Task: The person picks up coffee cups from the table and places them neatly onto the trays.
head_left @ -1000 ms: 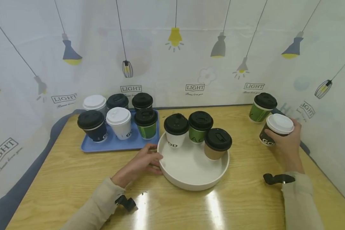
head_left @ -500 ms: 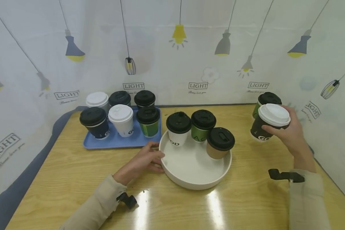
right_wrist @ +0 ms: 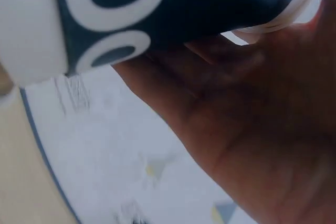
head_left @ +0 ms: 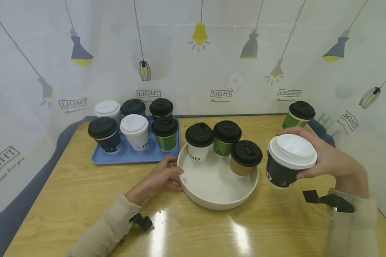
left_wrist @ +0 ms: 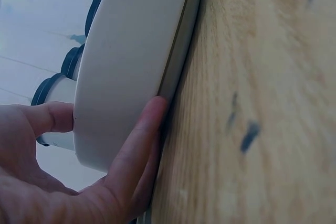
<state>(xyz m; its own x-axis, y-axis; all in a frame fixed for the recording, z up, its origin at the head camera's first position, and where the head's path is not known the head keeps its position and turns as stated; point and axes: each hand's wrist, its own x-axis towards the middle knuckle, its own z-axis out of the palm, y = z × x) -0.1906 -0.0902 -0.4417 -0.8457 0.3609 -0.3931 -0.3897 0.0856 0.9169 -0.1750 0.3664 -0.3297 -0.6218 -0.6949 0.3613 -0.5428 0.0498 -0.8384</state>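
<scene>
My right hand (head_left: 328,155) grips a black paper coffee cup (head_left: 279,172) with a white lid, raised over the table to the right of the round white tray (head_left: 212,191). In the right wrist view the dark cup (right_wrist: 210,3) with white lettering lies against the palm. My left hand (head_left: 159,176) holds the tray's left side. Seen from the left wrist, the thumb is at the tray's rim and the fingers (left_wrist: 139,145) at its base. Toward the tray's back stand a white cup (head_left: 197,152), a green cup (head_left: 221,148) and a brown cup (head_left: 240,167), all black-lidded.
A blue tray (head_left: 132,158) at the back left carries several lidded cups in black, white and green. One green cup (head_left: 292,121) with a black lid stands at the back right, partly behind my right hand. A printed curtain (head_left: 180,53) hangs behind the table (head_left: 115,200).
My right hand has lifted the black cup from the back right of the table and brought it nearer and leftward, toward the round tray. The left hand stays on the tray.
</scene>
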